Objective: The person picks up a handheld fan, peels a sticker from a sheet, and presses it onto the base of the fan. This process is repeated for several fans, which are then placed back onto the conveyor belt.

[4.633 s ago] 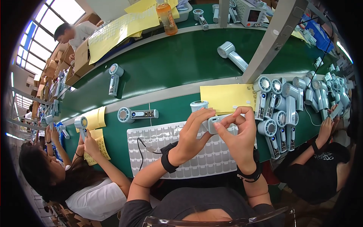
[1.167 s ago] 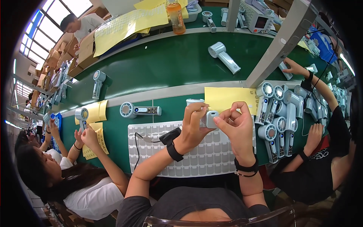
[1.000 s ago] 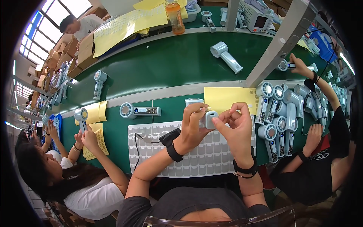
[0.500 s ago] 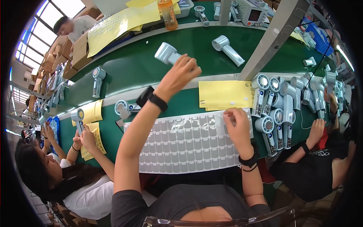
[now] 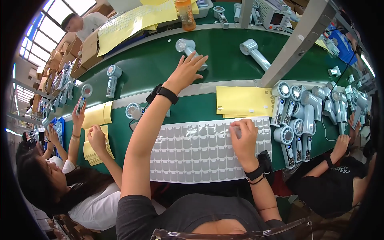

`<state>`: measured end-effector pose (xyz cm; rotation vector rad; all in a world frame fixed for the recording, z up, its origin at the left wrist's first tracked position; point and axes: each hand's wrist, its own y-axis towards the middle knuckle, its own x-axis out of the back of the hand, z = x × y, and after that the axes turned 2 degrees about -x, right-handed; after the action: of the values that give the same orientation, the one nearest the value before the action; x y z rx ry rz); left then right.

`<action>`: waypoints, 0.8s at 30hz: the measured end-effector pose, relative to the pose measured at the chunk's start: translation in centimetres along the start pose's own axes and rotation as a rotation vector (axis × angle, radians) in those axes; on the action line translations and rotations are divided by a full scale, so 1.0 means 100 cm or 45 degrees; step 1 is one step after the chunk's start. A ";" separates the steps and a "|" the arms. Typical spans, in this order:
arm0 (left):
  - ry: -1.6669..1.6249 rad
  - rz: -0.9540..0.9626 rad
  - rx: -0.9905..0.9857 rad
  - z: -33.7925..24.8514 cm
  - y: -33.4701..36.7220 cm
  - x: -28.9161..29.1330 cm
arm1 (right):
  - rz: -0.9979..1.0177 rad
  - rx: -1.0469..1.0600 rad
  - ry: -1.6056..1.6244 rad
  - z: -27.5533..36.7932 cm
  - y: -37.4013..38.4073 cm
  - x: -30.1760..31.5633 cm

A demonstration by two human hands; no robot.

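My left hand (image 5: 185, 75) reaches over the green conveyor surface with its fingers spread. Just beyond it, a pale blue handheld fan (image 5: 186, 46) lies on the belt, its handle partly behind my fingers. Over a white sheet of grey stickers (image 5: 192, 154) in front of me, my right hand (image 5: 245, 140) is closed in a pinch. What sits between its fingertips, if anything, is too small to make out. Left of the sheet, another fan (image 5: 133, 111) lies partly hidden behind my left forearm.
Several fans (image 5: 294, 124) are piled at right. Yellow sheets (image 5: 244, 101) lie behind the sticker sheet. A metal post (image 5: 298, 44) rises at right. More fans (image 5: 113, 80) rest on the belt. Co-workers sit on both sides; the left one holds up a fan (image 5: 85, 93).
My left hand has let go of the fan, which now lies on the belt. My right hand stays closed over the sheet. The left co-worker has raised a fan toward the belt.
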<state>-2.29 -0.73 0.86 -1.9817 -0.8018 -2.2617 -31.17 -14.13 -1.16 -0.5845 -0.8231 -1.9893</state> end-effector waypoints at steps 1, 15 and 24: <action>0.010 0.007 0.017 -0.002 -0.011 0.009 | -0.022 0.006 0.002 0.003 -0.002 0.001; -0.520 0.507 0.703 -0.036 -0.122 0.107 | -0.077 -0.031 0.299 -0.001 -0.001 -0.003; -1.161 -0.431 0.809 -0.078 -0.079 0.092 | 0.060 -0.326 0.774 -0.004 -0.001 0.006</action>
<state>-13.93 5.86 6.22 -2.5511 -1.7274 -0.8238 -31.62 -14.68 -1.03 -0.1125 -0.1838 -2.0747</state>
